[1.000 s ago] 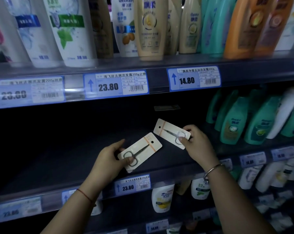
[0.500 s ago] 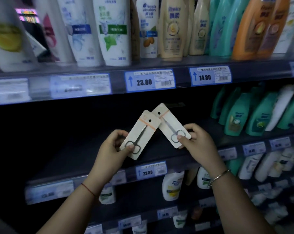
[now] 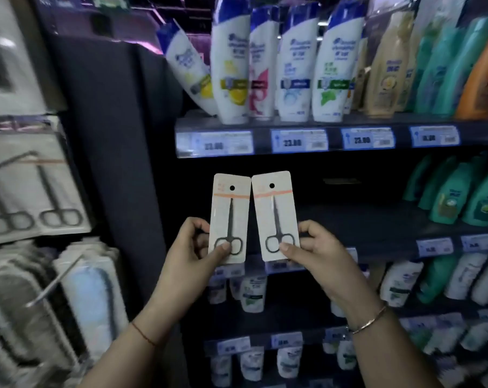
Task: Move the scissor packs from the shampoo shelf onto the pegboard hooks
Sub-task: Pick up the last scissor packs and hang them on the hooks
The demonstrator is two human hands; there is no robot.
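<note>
Both hands are raised in front of the shampoo shelf, apart, each pinching one card by its lower end: the left hand grips the left scissor pack, the right hand the right scissor pack, thumbs over the scissor loops. Off to the left hangs the pegboard display, blurred, with like packs on it and a metal hook jutting out below. The two packs stand upright side by side, upper edges about touching. To hang them well, I judge, take one at a time: line its hang hole with the hook tip, card square to the prong, then slide it back. Half a second ago the packs were tilted and crossed at the top, and the pegboard was out of view
</note>
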